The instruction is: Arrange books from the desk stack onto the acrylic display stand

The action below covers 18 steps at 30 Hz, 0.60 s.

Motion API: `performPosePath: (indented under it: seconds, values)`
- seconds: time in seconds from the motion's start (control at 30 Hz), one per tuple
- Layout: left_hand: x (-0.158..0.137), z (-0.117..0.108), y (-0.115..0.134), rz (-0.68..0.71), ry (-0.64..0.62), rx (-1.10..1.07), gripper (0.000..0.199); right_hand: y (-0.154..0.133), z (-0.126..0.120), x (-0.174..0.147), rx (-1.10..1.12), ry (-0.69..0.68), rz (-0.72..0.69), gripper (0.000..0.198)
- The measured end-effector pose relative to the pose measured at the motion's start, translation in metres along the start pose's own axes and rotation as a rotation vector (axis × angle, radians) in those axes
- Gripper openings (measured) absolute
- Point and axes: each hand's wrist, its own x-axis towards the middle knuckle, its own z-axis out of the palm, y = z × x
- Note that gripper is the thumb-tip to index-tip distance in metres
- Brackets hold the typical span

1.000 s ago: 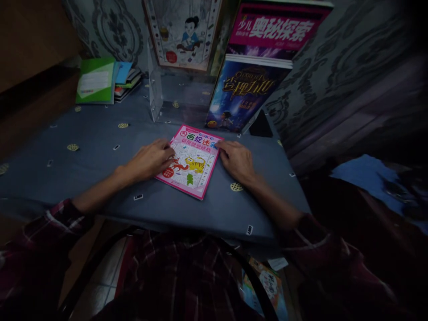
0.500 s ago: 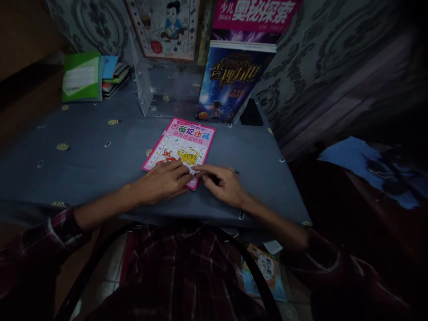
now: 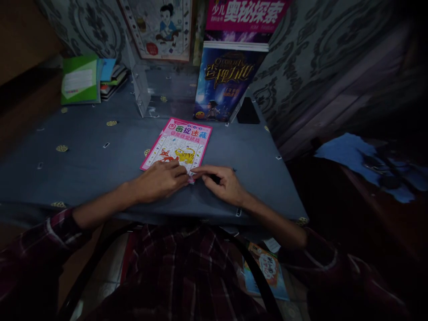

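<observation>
Both hands have moved since the earliest frame: from the sides of the pink picture book [image 3: 183, 138] down to its near edge, where they also were half a second ago, while the view has shifted a little. That book lies flat on the table [image 3: 88, 169], front cover up, just in front of a clear stand [image 3: 141, 91]. Left hand [image 3: 162, 180] lies over the lower part of the cover, its fingers bent and close together; whether its grip pinches the edge, I cannot tell. Right hand [image 3: 224, 183] reaches in from the other side, index finger stretched to the lower right corner and thumb beneath it with a gap behind the tips; whether this grip closes on the corner is unclear too. Judging by what shows, the book is set down and both hands have reached its near edge, but the cover is shut and no inside page shows; how much is left cannot be read from here. A blue book [image 3: 230, 82] stands upright in the stand, a green booklet [image 3: 80, 81] leans among others at the far left, and a dark flat object [image 3: 248, 111] lies just right of the stand.
</observation>
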Motion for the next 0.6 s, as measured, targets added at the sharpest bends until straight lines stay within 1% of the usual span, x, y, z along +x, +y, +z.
performPosePath:
  seconds: [0.2, 0.3, 0.37, 0.43, 0.5, 0.53, 0.6]
  values:
    - [0.0, -0.002, 0.002, -0.016, -0.012, -0.019, 0.034, 0.0, 0.0, 0.0, -0.007, 0.009, -0.029, 0.04]
    - [-0.001, -0.002, 0.002, -0.019, 0.003, -0.057, 0.035, -0.002, 0.0, -0.001, -0.058, -0.013, -0.057, 0.039]
    - [-0.003, -0.002, -0.001, -0.007, 0.019, -0.12, 0.034, -0.004, 0.0, -0.004, -0.148, -0.046, -0.109, 0.036]
    - [-0.009, -0.001, -0.01, -0.006, 0.032, -0.186, 0.032, -0.006, -0.001, -0.007, -0.276, -0.09, -0.211, 0.032]
    - [-0.017, -0.001, -0.024, -0.056, 0.047, -0.229, 0.031, -0.008, -0.001, -0.009, -0.392, -0.129, -0.323, 0.029]
    - [-0.022, 0.0, -0.032, -0.109, 0.057, -0.237, 0.03, -0.009, -0.001, -0.01, -0.433, -0.143, -0.362, 0.028]
    - [-0.034, 0.001, -0.048, -0.245, 0.084, -0.236, 0.028, -0.01, 0.0, -0.012, -0.485, -0.159, -0.397, 0.029]
